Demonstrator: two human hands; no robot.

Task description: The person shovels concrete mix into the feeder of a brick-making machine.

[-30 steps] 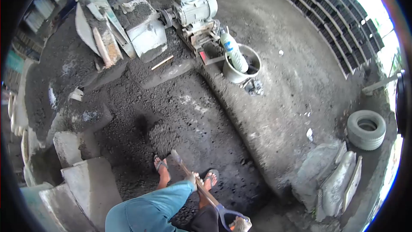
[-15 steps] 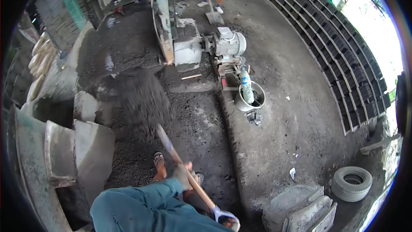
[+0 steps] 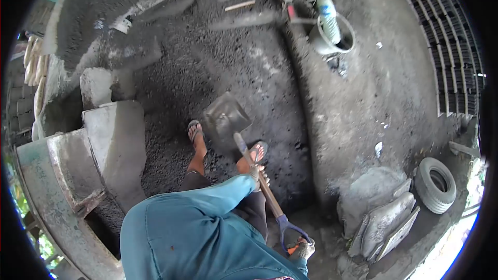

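Observation:
A shovel's wooden shaft (image 3: 271, 197) slants down to the right from its flat metal blade (image 3: 227, 115), which is low over the dark ground by my feet. Fingers of my left hand (image 3: 260, 178) wrap round the middle of the shaft. At its lower right end, my right hand (image 3: 305, 249) is closed on the purple D-shaped handle (image 3: 284, 224). The blade looks bare, without a heap on it. Dark, crumbly material (image 3: 171, 80) covers the ground around the blade.
To the left stand concrete slabs (image 3: 116, 142) and a curved wall (image 3: 49, 186). On the right are a bucket (image 3: 348, 41) holding a bottle (image 3: 328, 21), a tyre (image 3: 436, 185), stacked slabs (image 3: 386, 223) and racks (image 3: 451, 36). A ledge edge (image 3: 306, 109) runs beside the shovel.
The view has tilted downward. The shovel's blade has come back near my feet, and the dark material that was flying off ahead of it no longer shows in the air. Both hands keep their hold.

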